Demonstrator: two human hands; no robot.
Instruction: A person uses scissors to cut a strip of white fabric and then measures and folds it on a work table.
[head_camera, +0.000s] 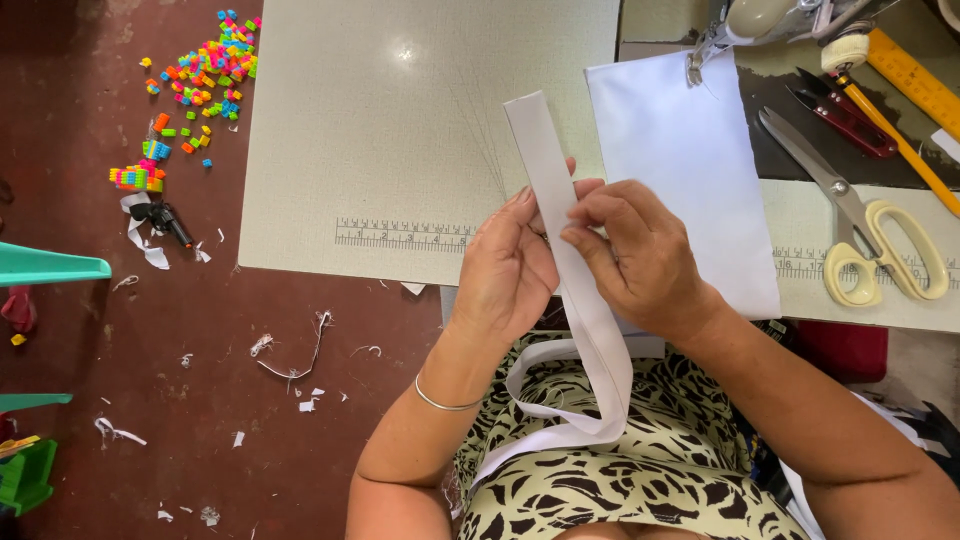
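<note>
At the near edge of the sewing table (420, 150), both hands are up and busy, and there's plenty of bare pale surface stretching away to the left of them, with a printed ruler scale (400, 236) running along that front edge. To the right it's tighter: a flat white fabric piece (690, 170) lies just beside the hands, its top tucked under the sewing machine foot (700, 55), and beyond it sit the cream-handled scissors (860, 230), well apart from the fingers. The left hand (508, 268) and right hand (640, 255) both pinch the white fabric strip (560, 190), fingers closed narrow on it from either side, thumbs and fingertips meeting at its middle. The strip's long axis runs up and slightly left, its squared free end pointing away over the table, while the lower length drops off the edge, loops across the patterned lap (620, 470) and curls back to the left. Off on the red floor (150, 380), bright plastic bricks (200, 70) lie scattered among scraps.
</note>
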